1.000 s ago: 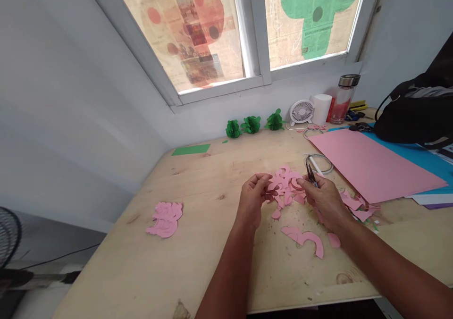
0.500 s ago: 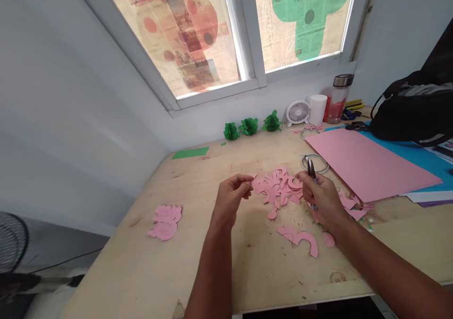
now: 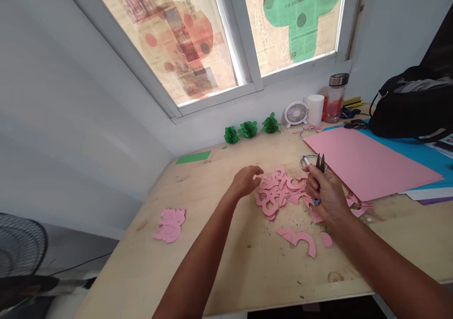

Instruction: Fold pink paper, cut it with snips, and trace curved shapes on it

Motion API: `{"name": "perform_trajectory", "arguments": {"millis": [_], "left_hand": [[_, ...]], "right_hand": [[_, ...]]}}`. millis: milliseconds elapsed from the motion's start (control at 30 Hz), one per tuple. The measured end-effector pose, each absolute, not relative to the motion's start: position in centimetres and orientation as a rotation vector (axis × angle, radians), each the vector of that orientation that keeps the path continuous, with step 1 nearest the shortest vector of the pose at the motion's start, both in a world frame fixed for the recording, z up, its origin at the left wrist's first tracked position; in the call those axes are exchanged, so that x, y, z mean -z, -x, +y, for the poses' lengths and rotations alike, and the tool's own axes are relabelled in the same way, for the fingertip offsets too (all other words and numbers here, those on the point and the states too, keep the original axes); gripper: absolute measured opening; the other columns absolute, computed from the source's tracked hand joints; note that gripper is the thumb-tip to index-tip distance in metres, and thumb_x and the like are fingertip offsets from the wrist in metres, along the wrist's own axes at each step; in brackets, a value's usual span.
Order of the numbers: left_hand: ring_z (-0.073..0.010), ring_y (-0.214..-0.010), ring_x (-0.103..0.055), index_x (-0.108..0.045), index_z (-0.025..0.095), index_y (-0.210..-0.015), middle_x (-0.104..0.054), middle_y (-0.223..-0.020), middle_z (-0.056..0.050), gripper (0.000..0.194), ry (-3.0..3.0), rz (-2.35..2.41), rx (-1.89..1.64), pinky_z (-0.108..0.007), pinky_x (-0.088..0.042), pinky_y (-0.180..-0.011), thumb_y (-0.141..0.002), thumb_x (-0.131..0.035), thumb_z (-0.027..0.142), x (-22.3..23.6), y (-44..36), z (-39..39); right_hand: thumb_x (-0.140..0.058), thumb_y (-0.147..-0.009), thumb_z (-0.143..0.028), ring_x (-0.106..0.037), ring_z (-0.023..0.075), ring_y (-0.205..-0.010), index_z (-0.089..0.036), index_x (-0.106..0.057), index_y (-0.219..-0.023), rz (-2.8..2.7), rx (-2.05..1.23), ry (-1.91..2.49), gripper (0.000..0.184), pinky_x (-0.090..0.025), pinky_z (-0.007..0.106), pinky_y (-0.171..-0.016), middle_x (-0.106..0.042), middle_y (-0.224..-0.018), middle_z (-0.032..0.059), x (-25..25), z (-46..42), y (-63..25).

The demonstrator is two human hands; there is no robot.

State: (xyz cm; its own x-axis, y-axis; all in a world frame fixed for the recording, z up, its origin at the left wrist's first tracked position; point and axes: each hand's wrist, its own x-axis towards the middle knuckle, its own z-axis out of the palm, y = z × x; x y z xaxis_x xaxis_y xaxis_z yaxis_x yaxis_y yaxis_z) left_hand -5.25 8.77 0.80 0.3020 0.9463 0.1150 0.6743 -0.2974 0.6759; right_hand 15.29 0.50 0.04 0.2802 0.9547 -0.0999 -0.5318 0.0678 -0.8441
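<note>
Head view. The left hand [image 3: 247, 181] was at the left edge of a pile of pink scraps [image 3: 271, 203], palm down and fingers bent forward. Its grip was narrow to moderate; whether it pinched a scrap could not be told. The right hand [image 3: 329, 197] was closed around a pair of scissors [image 3: 320, 163], blades pointing up and away from the person, tips slightly apart.

The pile lay on the wooden table [image 3: 247, 276], between the hands, with some pieces reaching the right hand. A curved pink strip [image 3: 307, 239] lay nearer the person than both hands, with a small pink piece [image 3: 326, 239] to its right. Well to the left of the left hand was a pink cutout stack [image 3: 171, 224].

Beyond the left hand: a green paper strip [image 3: 193, 157] and three green paper ornaments [image 3: 248, 129]. Just beyond the right hand was a coiled cable [image 3: 301, 162]; farther off, a small fan [image 3: 296, 114] and a bottle [image 3: 334, 103]. Right of the right hand: large pink paper [image 3: 368, 163], partly over blue paper [image 3: 406, 155].
</note>
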Motion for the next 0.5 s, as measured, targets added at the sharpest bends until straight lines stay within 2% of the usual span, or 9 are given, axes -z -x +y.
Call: {"name": "perform_trajectory", "arguments": {"millis": [167, 300, 367, 433, 500], "left_hand": [[-0.0197, -0.074, -0.063, -0.071, 0.027, -0.083, -0.067, -0.079, -0.001, 0.032, -2.255, 1.315, -0.545, -0.028, -0.046, -0.071, -0.06, -0.066, 0.006, 0.7, 1.9, 11.1], [-0.0204, -0.087, -0.063, -0.068, 0.028, -0.101, -0.066, -0.094, -0.003, 0.043, -2.408, 1.24, -0.346, -0.028, -0.047, -0.076, -0.065, -0.065, 0.004, 0.7, 0.4, 12.3], [-0.0204, -0.096, -0.061, -0.066, 0.027, -0.106, -0.064, -0.105, -0.005, 0.037, -2.475, 1.205, -0.213, -0.03, -0.048, -0.082, -0.073, -0.065, 0.01, 0.6, -0.4, 12.8], [-0.02, -0.101, -0.059, -0.061, 0.023, -0.111, -0.061, -0.115, -0.006, 0.027, -2.529, 1.183, -0.073, -0.036, -0.049, -0.087, -0.084, -0.062, 0.023, 0.6, -1.1, 13.2], [-0.0198, -0.103, -0.058, -0.056, 0.019, -0.116, -0.057, -0.12, -0.008, 0.03, -2.568, 1.177, 0.056, -0.041, -0.051, -0.087, -0.09, -0.056, 0.034, 0.7, -1.7, 13.6]], "right_hand": [[-0.072, -0.071, -0.041, -0.024, 0.0028, -0.036, -0.017, -0.061, -0.078, -0.553, -1.228, 0.907, 0.027, -0.016, 0.021, -0.037, -0.034, -0.046, -0.0094, 0.1, 0.6, -15.5], [-0.072, -0.072, -0.04, -0.025, 0.0026, -0.036, -0.017, -0.062, -0.077, -0.547, -1.234, 0.892, 0.026, -0.017, 0.021, -0.037, -0.034, -0.046, -0.0093, 0.0, 0.5, -15.5], [-0.072, -0.072, -0.04, -0.025, 0.0025, -0.036, -0.017, -0.062, -0.077, -0.549, -1.235, 0.886, 0.026, -0.017, 0.02, -0.037, -0.035, -0.046, -0.0091, 0.0, 0.5, -15.5], [-0.072, -0.072, -0.04, -0.025, 0.0021, -0.036, -0.016, -0.063, -0.077, -0.554, -1.234, 0.882, 0.026, -0.017, 0.02, -0.037, -0.035, -0.046, -0.009, 0.1, 0.5, -15.5], [-0.072, -0.073, -0.041, -0.025, 0.0017, -0.035, -0.016, -0.063, -0.077, -0.557, -1.234, 0.877, 0.027, -0.017, 0.02, -0.037, -0.036, -0.046, -0.0091, 0.3, 0.6, -15.5]]}}
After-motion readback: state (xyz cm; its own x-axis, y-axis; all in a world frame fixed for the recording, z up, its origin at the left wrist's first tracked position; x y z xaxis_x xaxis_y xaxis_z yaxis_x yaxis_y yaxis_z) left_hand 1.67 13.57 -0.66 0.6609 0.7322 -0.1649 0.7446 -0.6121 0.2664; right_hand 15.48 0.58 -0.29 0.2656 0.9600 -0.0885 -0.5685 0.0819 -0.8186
